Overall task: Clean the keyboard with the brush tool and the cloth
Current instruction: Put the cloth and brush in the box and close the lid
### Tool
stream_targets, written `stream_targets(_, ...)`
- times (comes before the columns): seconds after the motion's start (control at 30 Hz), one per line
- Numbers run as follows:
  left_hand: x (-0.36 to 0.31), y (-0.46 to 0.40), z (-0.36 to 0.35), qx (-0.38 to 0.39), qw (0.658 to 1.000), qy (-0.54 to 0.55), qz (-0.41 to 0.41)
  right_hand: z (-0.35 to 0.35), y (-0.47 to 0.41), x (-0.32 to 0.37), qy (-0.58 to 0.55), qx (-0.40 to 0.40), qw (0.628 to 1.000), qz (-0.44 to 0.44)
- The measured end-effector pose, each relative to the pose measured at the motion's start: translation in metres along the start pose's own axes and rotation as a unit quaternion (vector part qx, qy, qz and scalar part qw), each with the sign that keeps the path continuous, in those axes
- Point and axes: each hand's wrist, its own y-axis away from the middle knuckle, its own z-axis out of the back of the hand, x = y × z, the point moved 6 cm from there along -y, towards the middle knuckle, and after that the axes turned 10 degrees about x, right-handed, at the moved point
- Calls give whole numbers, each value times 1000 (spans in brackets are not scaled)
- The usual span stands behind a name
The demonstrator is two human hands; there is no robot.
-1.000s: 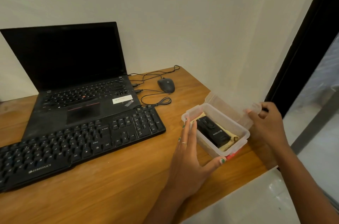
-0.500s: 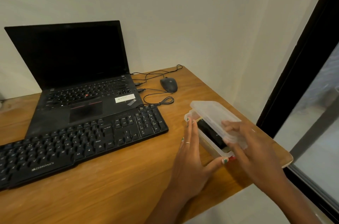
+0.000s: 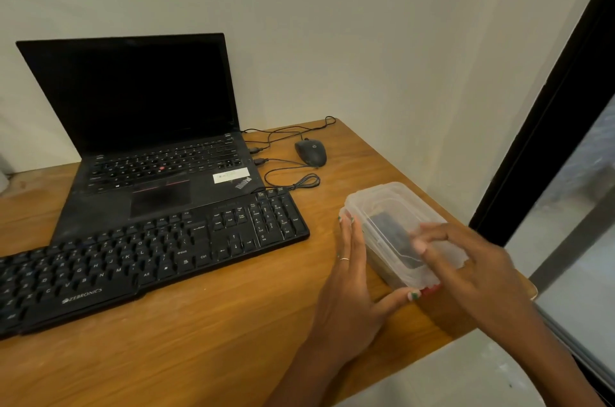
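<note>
A black full-size keyboard [image 3: 149,260] lies on the wooden table [image 3: 199,340] in front of a laptop. To its right stands a clear plastic box [image 3: 382,203] with its lid down; a black tool [image 3: 392,236] shows through the lid. No cloth can be made out through the plastic. My left hand [image 3: 349,293] rests flat against the box's left side with straight fingers, thumb at the near corner. My right hand [image 3: 466,266] presses its fingertips on top of the lid.
An open black laptop [image 3: 133,100] with a dark screen stands behind the keyboard. A black mouse [image 3: 311,152] and looped cables [image 3: 293,180] lie at the back right. The table's right edge is just past the box, beside a black window frame [image 3: 549,113].
The lid, held open at the box's far side a second ago, has swung down onto the box. My right hand came with it and now presses on top. My left hand stayed put.
</note>
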Motion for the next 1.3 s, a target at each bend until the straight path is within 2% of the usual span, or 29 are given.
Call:
stream_targets(0.07,0,0,0,5,1000,-3,10,14,-7,-5,48,-83,995,-33)
stream_targets(0.1,0,0,0,9,1000,-3,19,17,-12,-11,77,-100,990,-62)
stream_targets(0.17,0,-1,0,16,999,0,32,17,-23,-29,104,-66,982,-140)
stream_targets(0.27,0,1,0,24,999,-1,38,0,-32,-49,7,27,980,-198)
stream_targets(0.33,0,1,0,26,999,1,38,-6,-32,-54,-36,42,980,-194)
stream_targets(0.5,4,0,-1,22,999,12,41,-2,-34,-57,-58,73,980,-173)
stream_targets(0.73,1,2,0,10,999,18,34,2,-40,-52,-16,111,979,-170)
stream_targets(0.87,1,1,0,16,999,9,41,1,-39,-55,5,104,979,-177)
stream_targets(0.97,-5,1,0,-6,999,-34,2,-4,-38,-56,54,100,979,-167)
stream_targets(1.03,-7,0,1,-20,997,-66,-22,-6,-37,-54,85,72,982,-153)
stream_targets(1.17,-4,1,5,-48,996,-76,-7,-2,-27,-41,110,12,991,-80)
stream_targets(1.3,-4,3,7,-68,995,-72,2,-7,-1,-36,80,89,992,-42)
